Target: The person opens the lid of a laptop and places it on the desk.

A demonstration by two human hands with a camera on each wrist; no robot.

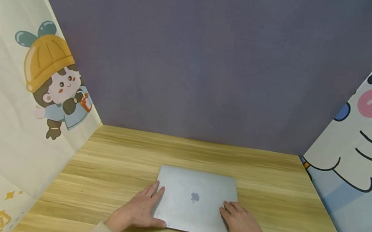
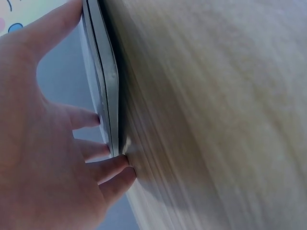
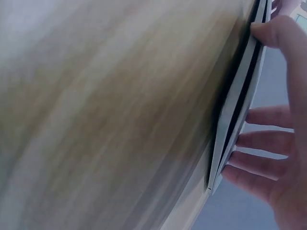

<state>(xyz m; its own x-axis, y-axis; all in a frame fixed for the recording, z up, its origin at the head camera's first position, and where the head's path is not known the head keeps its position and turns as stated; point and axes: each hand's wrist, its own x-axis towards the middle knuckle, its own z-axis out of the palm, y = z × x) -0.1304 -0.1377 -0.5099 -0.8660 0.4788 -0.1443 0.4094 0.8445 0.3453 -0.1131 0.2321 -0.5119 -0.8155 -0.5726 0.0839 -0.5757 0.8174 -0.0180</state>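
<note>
A silver laptop [image 1: 195, 210] with an apple logo on its lid lies flat on the wooden table. My left hand [image 1: 141, 208] is spread along its left side, thumb at the near left corner. In the left wrist view, some fingertips [image 2: 91, 118] touch the lid's edge and others reach the tabletop beside it. My right hand [image 1: 242, 227] rests on the right part of the lid, thumb at the near edge. The right wrist view shows its fairly straight fingers [image 3: 266, 141] against the lid's edge and a dark gap between lid and base.
The wood-grain table [image 1: 126, 151] extends around the laptop. A grey-purple panel [image 1: 192, 62] stands behind it. Cloths printed with cartoon figures hang at the left [image 1: 2, 140] and right [image 1: 328, 149].
</note>
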